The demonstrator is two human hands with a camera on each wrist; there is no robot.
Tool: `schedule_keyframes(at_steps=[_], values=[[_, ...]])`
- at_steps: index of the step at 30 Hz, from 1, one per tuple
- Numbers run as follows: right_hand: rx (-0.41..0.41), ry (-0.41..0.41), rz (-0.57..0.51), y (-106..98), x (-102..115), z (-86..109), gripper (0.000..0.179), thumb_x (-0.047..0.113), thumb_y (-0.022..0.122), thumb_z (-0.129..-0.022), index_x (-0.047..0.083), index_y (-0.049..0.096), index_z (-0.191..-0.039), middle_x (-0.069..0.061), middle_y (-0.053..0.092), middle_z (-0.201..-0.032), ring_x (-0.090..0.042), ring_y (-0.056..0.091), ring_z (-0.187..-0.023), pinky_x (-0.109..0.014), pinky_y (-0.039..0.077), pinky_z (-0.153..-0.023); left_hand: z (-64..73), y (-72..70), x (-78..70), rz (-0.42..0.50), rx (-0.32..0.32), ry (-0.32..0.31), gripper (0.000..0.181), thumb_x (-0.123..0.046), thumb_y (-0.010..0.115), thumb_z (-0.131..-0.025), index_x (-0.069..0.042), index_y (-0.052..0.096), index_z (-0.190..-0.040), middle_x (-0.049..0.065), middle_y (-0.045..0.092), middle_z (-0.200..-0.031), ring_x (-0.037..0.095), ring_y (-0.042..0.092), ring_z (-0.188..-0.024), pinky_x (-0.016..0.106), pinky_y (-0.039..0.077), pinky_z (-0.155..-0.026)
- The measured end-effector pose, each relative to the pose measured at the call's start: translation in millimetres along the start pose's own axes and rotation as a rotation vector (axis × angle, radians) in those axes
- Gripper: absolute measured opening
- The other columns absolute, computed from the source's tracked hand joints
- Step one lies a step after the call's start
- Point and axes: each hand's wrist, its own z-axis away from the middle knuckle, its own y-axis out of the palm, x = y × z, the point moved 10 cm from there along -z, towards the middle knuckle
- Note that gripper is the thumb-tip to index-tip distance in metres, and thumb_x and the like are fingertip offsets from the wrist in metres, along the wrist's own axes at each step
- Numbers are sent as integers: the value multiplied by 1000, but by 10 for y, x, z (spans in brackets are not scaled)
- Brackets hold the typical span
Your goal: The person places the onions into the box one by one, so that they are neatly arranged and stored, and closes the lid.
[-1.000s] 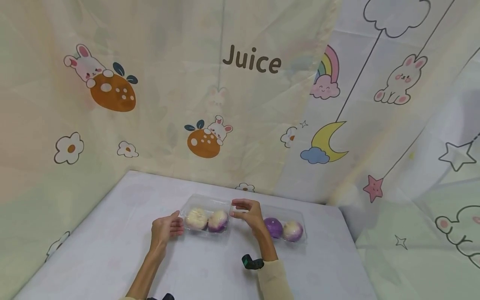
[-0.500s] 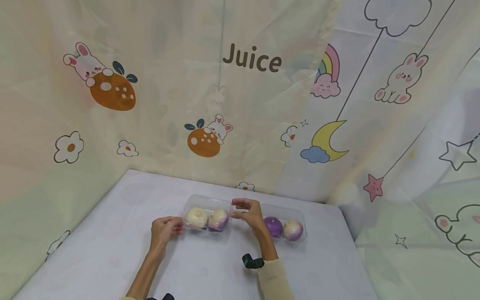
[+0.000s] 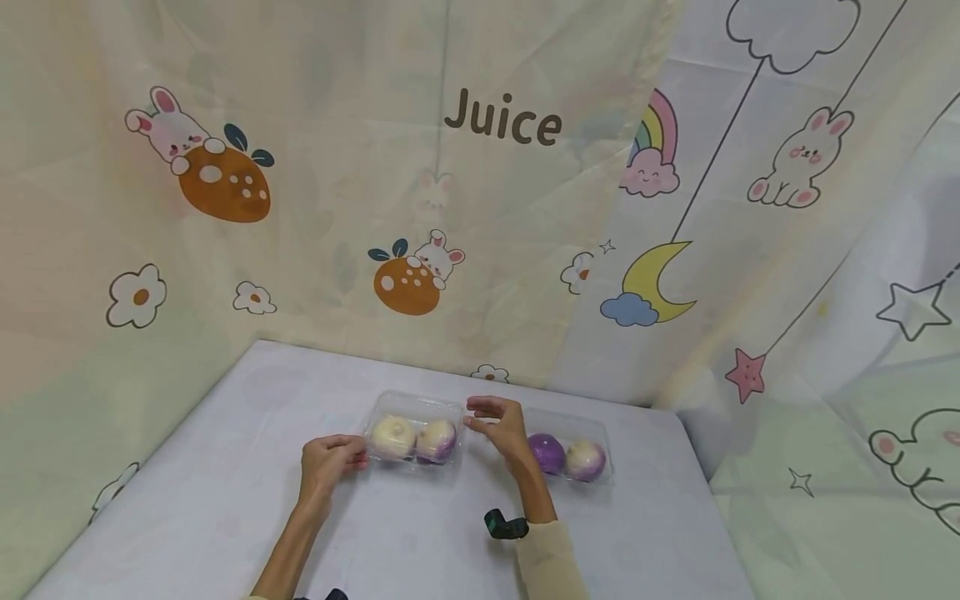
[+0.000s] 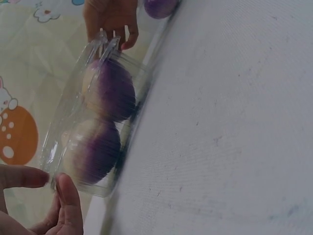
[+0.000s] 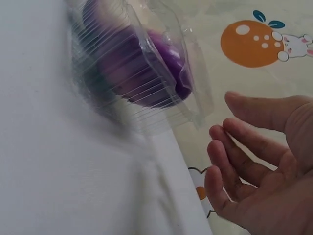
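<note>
A clear plastic clamshell box [image 3: 417, 406] stands on the table, its lid down, holding two round cream-and-purple vegetables [image 3: 393, 437] that look like turnips or onions. My left hand [image 3: 327, 467] pinches the box's left rim between thumb and forefinger, as the left wrist view shows. On the other side, my right hand [image 3: 504, 429] hovers beside the box's right end. Its fingers are relaxed and bent a little, and the right wrist view shows a gap between the fingertips [image 5: 232, 98] and the plastic box [image 5: 146, 73].
Behind my right forearm sits a second clear box [image 3: 558, 425] with one purple vegetable [image 3: 547, 454] and one cream-and-purple vegetable [image 3: 586, 460]. The white table [image 3: 420, 542] ends at printed curtains [image 3: 315, 208] at the back and sides.
My left fingers have drawn together on the box's left rim. The right hand has moved very slightly to the right, away from the box, which stays in nearly the same spot.
</note>
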Motion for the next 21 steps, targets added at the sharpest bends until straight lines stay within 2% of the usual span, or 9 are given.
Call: schedule_keyframes(at_steps=[3,5,9,13,21], values=[[-27,-7,8,-15,53,15,28,4,81,-96,-9,76,-121,-27,79,-119,-33,76,-104,-13,58,-80,-1,6,10,12,3,1,26,-4,71,-97,17,73,-113,3,77,-75,11,73,-65,21,67,-63],[-29,0,11,-8,90,34,25,3,76,-100,-12,75,-120,-30,79,-114,-33,77,-99,-14,59,-77,0,9,15,22,4,1,26,-4,72,-97,17,73,-112,3,77,-74,11,73,-64,22,67,-63],[-1,87,28,28,111,101,23,5,68,-106,-15,73,-117,-32,80,-102,-25,77,-81,-21,66,-70,2,11,19,17,5,3,25,-4,72,-97,16,74,-111,3,76,-74,11,73,-64,22,67,-63],[60,178,82,75,97,195,26,8,65,-108,-16,72,-115,-30,80,-93,-13,72,-69,-22,65,-63,6,6,29,6,0,-3,25,-4,71,-98,16,74,-112,2,77,-74,11,73,-65,21,67,-63],[264,280,157,246,43,402,32,11,60,-111,-17,74,-106,-30,79,-88,-10,64,-61,-21,62,-57,4,16,9,-17,-4,0,28,-5,70,-98,17,73,-114,2,77,-76,12,73,-67,20,66,-63]])
